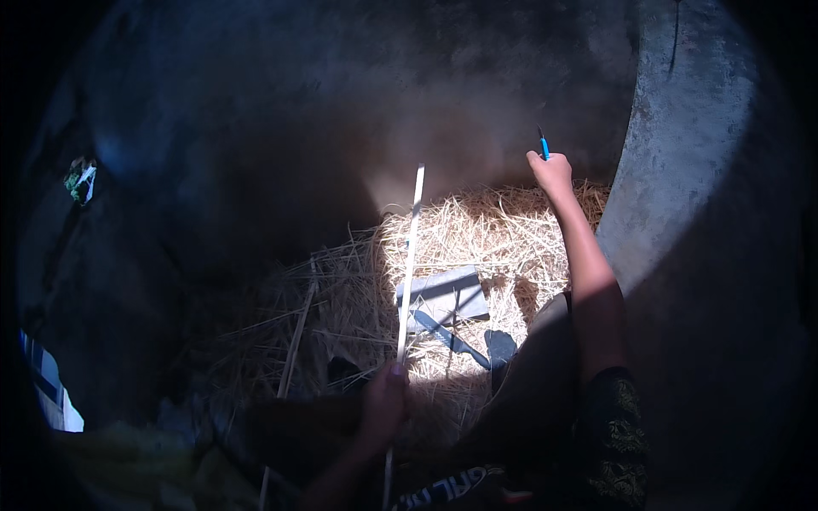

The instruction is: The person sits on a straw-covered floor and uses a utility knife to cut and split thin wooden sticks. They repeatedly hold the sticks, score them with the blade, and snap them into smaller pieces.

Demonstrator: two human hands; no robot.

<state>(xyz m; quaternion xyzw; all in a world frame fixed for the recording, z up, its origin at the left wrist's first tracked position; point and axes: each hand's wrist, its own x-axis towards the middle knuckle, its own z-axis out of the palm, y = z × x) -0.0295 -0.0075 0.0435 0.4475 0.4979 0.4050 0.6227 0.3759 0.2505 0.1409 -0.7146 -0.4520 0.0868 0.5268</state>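
My left hand (pixel 385 399) is closed around a long, thin, pale stick (pixel 410 264), which looks like a split strip of wood or bamboo. The stick stands up at a slight tilt, its far end above the straw. Stretched out to the far right, my right hand (pixel 554 173) grips a slim tool with a blue handle (pixel 545 149). The tool's thin, dark tip points up and away; its exact kind cannot be made out. Between my arms, a grey rectangular block (pixel 443 294) lies on the straw (pixel 486 226), behind the stick.
A dark curved wall (pixel 324 111) rises ahead, with a paler curved surface (pixel 682 145) at the right. Dark blue flat shapes (pixel 456 341) lie near the block. Another thin stick (pixel 298 336) slants at the left. My knee (pixel 537 358) is beside the sunlit straw.
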